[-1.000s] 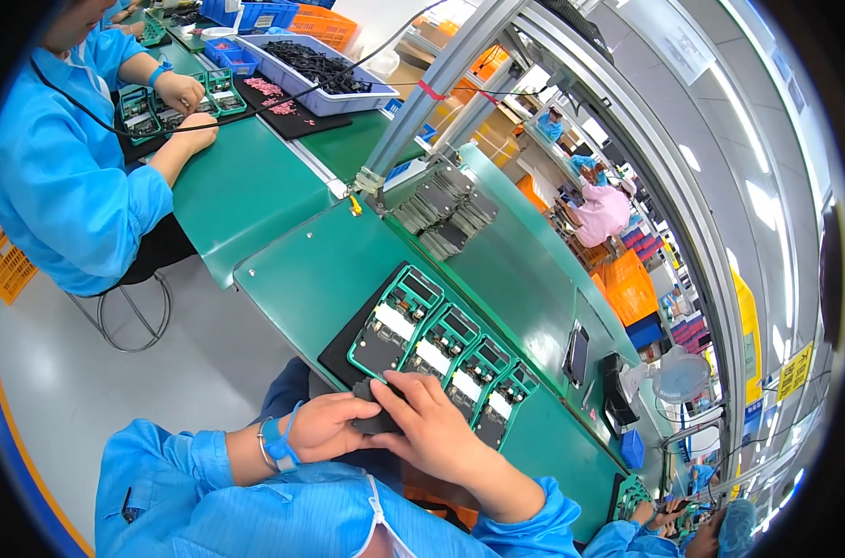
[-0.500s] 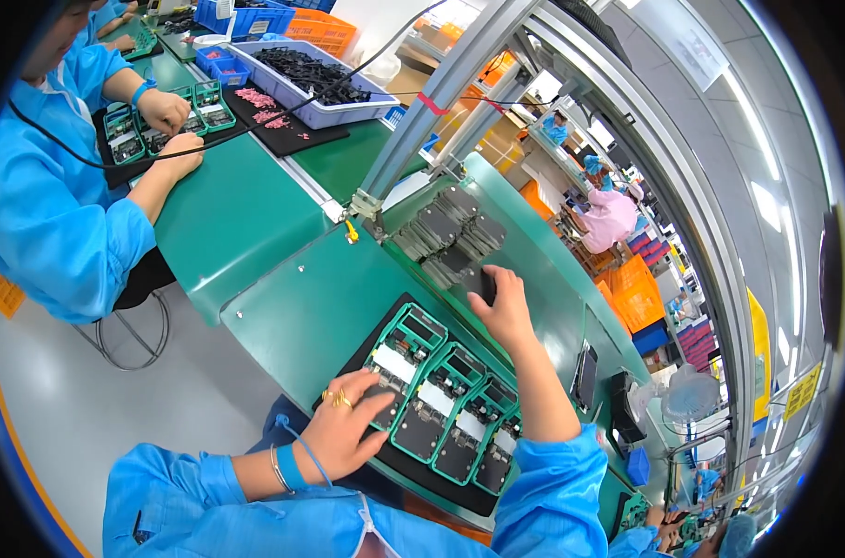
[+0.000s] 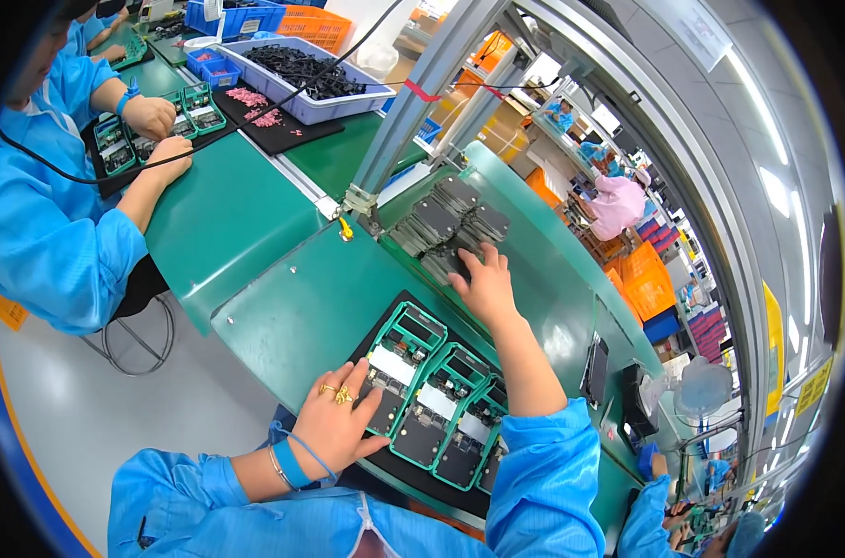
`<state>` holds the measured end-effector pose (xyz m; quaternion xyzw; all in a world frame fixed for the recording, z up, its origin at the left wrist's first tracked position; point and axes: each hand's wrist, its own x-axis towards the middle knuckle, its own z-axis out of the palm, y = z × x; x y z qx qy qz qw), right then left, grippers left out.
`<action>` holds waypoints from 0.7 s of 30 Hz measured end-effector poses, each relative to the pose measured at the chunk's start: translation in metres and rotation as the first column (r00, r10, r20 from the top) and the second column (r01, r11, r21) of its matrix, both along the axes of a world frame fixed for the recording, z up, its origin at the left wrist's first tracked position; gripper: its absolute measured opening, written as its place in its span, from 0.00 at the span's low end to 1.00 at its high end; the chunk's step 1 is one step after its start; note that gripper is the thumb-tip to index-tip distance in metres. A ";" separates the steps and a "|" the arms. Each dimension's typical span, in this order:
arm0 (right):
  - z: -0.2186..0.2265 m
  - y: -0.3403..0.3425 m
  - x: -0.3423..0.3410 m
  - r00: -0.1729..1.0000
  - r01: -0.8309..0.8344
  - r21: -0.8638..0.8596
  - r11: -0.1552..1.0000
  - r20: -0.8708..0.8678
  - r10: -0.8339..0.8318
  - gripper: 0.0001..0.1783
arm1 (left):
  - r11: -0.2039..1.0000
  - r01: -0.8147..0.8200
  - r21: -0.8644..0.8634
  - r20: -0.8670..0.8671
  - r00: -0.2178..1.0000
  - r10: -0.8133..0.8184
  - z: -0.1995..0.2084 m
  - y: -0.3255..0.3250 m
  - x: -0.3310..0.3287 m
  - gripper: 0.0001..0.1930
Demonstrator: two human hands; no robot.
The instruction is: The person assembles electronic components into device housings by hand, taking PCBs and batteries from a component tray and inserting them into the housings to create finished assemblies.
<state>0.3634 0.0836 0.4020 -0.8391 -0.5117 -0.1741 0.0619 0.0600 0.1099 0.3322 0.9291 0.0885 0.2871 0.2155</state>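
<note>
Four green-framed electronic assemblies (image 3: 438, 400) with white labels and dark lower panels lie in a row on a black mat (image 3: 378, 337) before me. My left hand (image 3: 341, 416) rests at the leftmost assembly, fingers spread, fingertips over its side edge; it holds nothing. Beyond the mat, my right hand (image 3: 487, 290) reaches to several stacks of thin dark grey plates (image 3: 436, 212). Its index finger and thumb are apart, over the near end of the stacks, and I see no plate lifted in them. My right forearm covers part of the rightmost assemblies.
A metal post (image 3: 413, 112) rises beyond the plates. At left a co-worker handles similar green assemblies (image 3: 115, 147), near a grey-blue bin (image 3: 301, 104) of black parts and pink pieces (image 3: 259, 110). A black cable (image 3: 255, 119) crosses the view. A dark handset-like device (image 3: 594, 369) stands at right.
My right hand has moved left onto the near end of the plate stacks; a dark edge showed beside its fingers before. My left hand has shifted slightly. The co-worker's hands have moved a little.
</note>
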 end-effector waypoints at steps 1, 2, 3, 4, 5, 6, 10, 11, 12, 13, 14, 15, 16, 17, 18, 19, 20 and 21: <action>0.002 -0.004 -0.008 0.999 0.010 -0.019 1.000 0.049 -0.009 0.25 | 1.000 0.002 0.004 0.001 1.000 -0.002 0.001 -0.002 -0.002 0.30; 0.005 -0.011 -0.018 0.995 0.021 -0.013 1.000 0.094 -0.020 0.24 | 1.000 0.017 0.010 0.018 1.000 -0.017 0.003 -0.004 -0.003 0.30; 0.006 -0.016 -0.030 0.995 -0.057 0.023 0.998 0.078 0.055 0.24 | 0.999 0.029 0.013 0.032 0.999 -0.029 0.003 -0.006 -0.006 0.29; 0.011 -0.021 -0.044 0.988 -0.142 0.061 0.988 0.070 0.137 0.24 | 1.000 0.020 0.016 0.036 0.999 -0.021 0.003 -0.008 -0.008 0.29; 0.015 -0.026 -0.062 0.964 -0.258 0.126 0.958 -0.027 0.263 0.23 | 0.999 0.022 0.032 0.072 0.997 -0.024 0.003 -0.009 -0.011 0.29; 0.016 -0.031 -0.078 0.932 -0.309 0.164 0.937 -0.143 0.333 0.24 | 0.999 0.027 0.046 0.110 0.993 -0.031 0.001 -0.011 -0.012 0.28; 0.012 -0.046 -0.103 0.781 -0.182 -0.079 0.980 -0.617 0.095 0.35 | 0.998 0.017 0.069 0.132 0.991 -0.026 0.004 -0.023 -0.021 0.28; 0.014 -0.048 -0.108 0.777 -0.184 -0.188 0.965 -0.629 0.025 0.34 | 0.997 0.022 0.076 0.141 0.989 -0.032 0.007 -0.027 -0.025 0.28; 0.023 -0.047 -0.118 0.807 -0.148 -0.245 0.958 -0.590 -0.026 0.31 | 0.998 0.020 0.068 0.129 0.991 -0.028 0.008 -0.030 -0.030 0.28; 0.025 -0.051 -0.124 0.811 -0.151 -0.243 0.958 -0.585 -0.021 0.31 | 0.998 0.016 0.059 0.116 0.993 -0.023 0.009 -0.032 -0.036 0.28; 0.025 -0.054 -0.129 0.814 -0.162 -0.231 0.959 -0.581 -0.002 0.30 | 0.999 0.018 0.047 0.103 0.994 -0.023 0.011 -0.036 -0.043 0.28; 0.026 -0.056 -0.136 0.815 -0.174 -0.216 0.961 -0.579 0.018 0.30 | 0.999 0.012 0.051 0.106 0.994 -0.018 0.012 -0.040 -0.051 0.28; 0.030 -0.058 -0.144 0.792 -0.163 -0.236 0.958 -0.610 -0.015 0.30 | 0.999 -0.014 0.031 0.091 0.996 0.011 0.013 -0.046 -0.058 0.29; 0.031 -0.057 -0.148 0.794 -0.169 -0.234 0.957 -0.608 -0.009 0.30 | 0.999 -0.041 0.011 0.075 0.996 0.040 0.014 -0.052 -0.064 0.31; 0.031 -0.056 -0.151 0.791 -0.194 -0.269 0.943 -0.612 -0.012 0.31 | 0.996 -0.082 -0.031 0.069 0.994 0.084 0.014 -0.060 -0.066 0.31; 0.033 -0.054 -0.156 0.789 -0.218 -0.305 0.927 -0.615 -0.017 0.31 | 0.994 -0.110 0.009 0.064 0.992 0.109 0.013 -0.066 -0.068 0.29; 0.037 -0.053 -0.160 0.766 -0.221 -0.344 0.913 -0.640 -0.056 0.32 | 0.989 -0.138 0.048 0.059 0.989 0.135 0.011 -0.070 -0.069 0.28; 0.034 -0.054 -0.162 0.770 -0.233 -0.344 0.910 -0.637 -0.044 0.32 | 0.986 -0.152 0.064 0.094 0.985 0.146 0.006 -0.072 -0.071 0.26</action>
